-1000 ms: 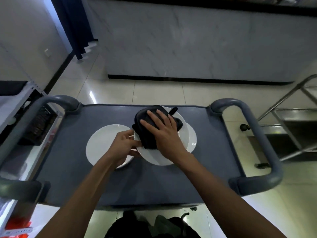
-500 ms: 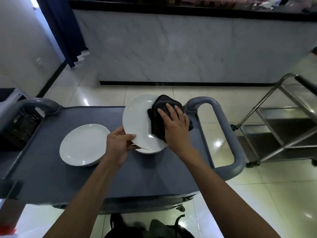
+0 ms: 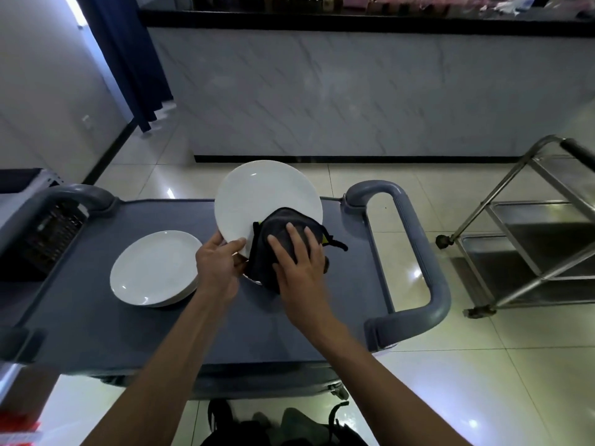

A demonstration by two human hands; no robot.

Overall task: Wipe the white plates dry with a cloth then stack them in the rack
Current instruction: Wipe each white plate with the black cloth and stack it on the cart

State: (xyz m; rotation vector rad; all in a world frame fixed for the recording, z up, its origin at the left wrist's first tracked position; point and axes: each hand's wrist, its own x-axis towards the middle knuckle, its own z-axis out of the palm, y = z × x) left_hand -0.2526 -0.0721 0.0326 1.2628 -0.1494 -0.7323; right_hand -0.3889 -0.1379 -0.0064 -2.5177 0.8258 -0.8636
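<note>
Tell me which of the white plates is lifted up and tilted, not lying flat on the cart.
The raised plate, which the left hand grips by its rim while the right hand presses the dark cloth on it. The other plate lies flat.

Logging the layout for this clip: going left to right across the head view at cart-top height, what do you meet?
Black crate → stack of white plates → left hand → dark cloth under right hand → cart's right handle → steel trolley.

I see a grey plastic cart top point(image 3: 96, 317) bearing a stack of round white plates point(image 3: 154, 272) at left.
</note>
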